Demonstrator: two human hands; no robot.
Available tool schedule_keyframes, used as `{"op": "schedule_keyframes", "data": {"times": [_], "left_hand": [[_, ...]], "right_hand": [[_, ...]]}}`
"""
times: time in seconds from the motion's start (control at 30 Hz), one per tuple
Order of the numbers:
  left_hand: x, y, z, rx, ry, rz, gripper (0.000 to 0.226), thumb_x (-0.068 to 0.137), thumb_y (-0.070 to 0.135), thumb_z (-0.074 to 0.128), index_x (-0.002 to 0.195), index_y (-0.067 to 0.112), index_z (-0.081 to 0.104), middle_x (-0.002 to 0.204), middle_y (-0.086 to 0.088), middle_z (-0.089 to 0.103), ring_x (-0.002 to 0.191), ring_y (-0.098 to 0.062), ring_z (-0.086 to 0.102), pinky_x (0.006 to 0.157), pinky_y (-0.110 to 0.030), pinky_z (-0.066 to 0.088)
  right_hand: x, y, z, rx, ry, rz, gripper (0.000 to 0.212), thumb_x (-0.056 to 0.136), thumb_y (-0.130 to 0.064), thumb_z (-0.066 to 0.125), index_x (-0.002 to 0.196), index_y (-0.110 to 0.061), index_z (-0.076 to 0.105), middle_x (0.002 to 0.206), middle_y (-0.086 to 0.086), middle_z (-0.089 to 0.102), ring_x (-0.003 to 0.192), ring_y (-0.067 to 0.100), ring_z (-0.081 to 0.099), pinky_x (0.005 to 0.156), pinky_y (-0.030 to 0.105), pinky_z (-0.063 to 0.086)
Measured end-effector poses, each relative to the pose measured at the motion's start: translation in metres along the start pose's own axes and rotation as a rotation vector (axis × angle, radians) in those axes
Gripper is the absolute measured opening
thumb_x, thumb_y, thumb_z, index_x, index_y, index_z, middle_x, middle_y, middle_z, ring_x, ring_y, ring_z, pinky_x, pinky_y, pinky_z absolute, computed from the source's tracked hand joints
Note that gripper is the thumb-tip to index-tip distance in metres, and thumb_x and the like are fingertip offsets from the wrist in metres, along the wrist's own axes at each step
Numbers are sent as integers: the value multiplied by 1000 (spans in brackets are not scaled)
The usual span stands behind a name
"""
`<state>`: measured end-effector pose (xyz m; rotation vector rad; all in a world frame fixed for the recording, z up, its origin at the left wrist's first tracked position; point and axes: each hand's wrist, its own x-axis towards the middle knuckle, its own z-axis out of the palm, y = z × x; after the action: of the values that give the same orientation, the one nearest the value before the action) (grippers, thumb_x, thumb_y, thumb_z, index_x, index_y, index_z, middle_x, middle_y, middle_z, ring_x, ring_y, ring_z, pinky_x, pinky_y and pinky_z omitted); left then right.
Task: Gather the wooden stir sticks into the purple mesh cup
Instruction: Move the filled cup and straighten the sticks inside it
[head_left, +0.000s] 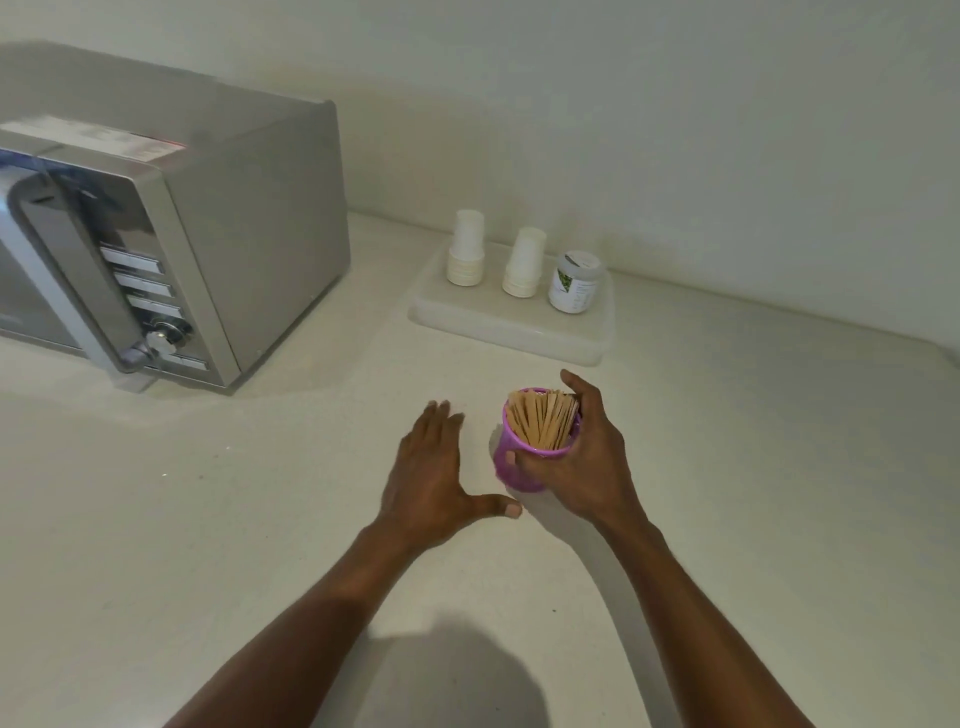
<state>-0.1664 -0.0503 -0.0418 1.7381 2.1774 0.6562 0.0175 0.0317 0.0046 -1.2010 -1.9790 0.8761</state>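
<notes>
Counter (218, 519): no loose sticks visible. Right hand (576, 462) wrapped around purple mesh cup (511, 462), standing on counter near tray (509, 325). Left hand (431, 473) spread flat, empty, just beside. Wooden stir sticks (543, 421) bunched upright inside cup. Task looks essentially done.

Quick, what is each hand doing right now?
Left hand: open, flat, holding nothing.
Right hand: closed around the purple mesh cup of wooden stir sticks.

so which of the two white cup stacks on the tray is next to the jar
The right-hand cup stack, standing just left of the jar. The other cup stack stands further left on the tray, toward the microwave.
</notes>
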Motion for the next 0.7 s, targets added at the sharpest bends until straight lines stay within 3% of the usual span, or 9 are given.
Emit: {"op": "schedule_keyframes", "data": {"times": [0.1,0.2,0.33,0.43,0.6,0.7], "left_hand": [[1,-3,3,173,-13,15,146,59,110,39,166,14,15,176,-7,0,163,-23,-2,132,-44,11],[-1,-4,6,254,-18,36,142,64,111,21,168,16,6,175,-6,-10,162,-20,-11,133,-43,5],[-3,-2,6,278,-21,50,138,67,109,15,168,16,1,174,-6,-14,161,-21,-14,133,-44,3],[-3,-3,6,295,-33,62,137,69,108,13,168,15,1,174,-7,-13,161,-22,-14,133,-44,3],[-2,-4,7,302,-38,66,133,72,106,10,168,15,0,174,-8,-14,161,-23,-15,132,-45,2],[-2,-6,8,304,-39,66,130,74,104,9,168,15,-1,174,-8,-14,161,-23,-16,132,-45,2]], "right_hand": [[-10,10,-10,31,62,21,117,57,-55,95,154,-32,34,131,-13,62,115,10,64,94,24,55],[-14,15,-17,10,72,29,114,61,-47,98,155,-31,34,128,-14,61,113,9,66,91,19,54],[-14,19,-25,-9,86,38,116,62,-49,96,157,-30,32,128,-15,62,111,9,66,94,27,57],[-19,24,-30,8,108,54,117,61,-46,97,157,-31,31,120,-24,60,105,4,66,87,18,54],[-25,27,-38,14,106,87,121,64,-34,99,161,-29,25,125,-10,61,108,12,66,84,17,52],[-28,26,-40,10,107,116,136,65,-34,99,166,-29,8,126,-7,57,106,13,65,83,24,52]]}}
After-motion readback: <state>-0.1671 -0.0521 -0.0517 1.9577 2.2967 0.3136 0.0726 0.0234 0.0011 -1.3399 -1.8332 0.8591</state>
